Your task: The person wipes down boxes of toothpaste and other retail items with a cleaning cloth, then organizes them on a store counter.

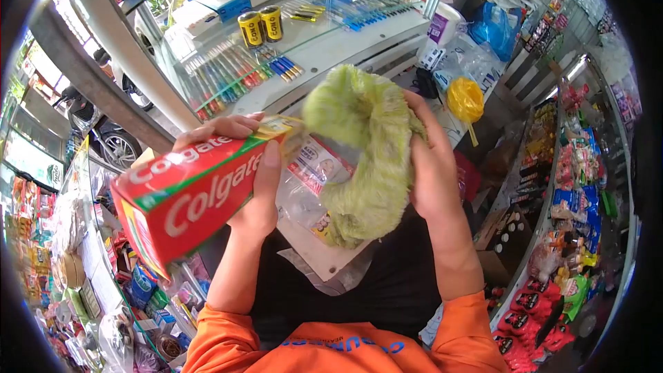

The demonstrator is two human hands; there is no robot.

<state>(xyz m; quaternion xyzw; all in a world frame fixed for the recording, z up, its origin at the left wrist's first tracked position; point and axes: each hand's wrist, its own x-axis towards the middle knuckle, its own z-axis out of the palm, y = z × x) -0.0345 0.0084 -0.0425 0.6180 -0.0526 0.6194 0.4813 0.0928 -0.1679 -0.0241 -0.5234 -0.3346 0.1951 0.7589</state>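
Note:
My left hand (260, 190) is closed around a large red Colgate box (200, 190), held tilted with its printed sides facing up and toward me. My right hand (435, 169) grips a fluffy lime-green duster (376, 166) from its right side. The duster curls in a C shape, and its upper end hangs just right of the box's far end. That end is smeared by motion. Behind the duster lies a clear plastic packet with a printed label (314, 166), partly covered.
Ahead stands a glass display case (311, 62) with rows of pens, and two yellow-black batteries (261, 26) on it. A yellow plastic bag (465, 100) hangs at the right. Shelves of packaged snacks (566, 200) line the right side; more goods (145, 283) crowd the left.

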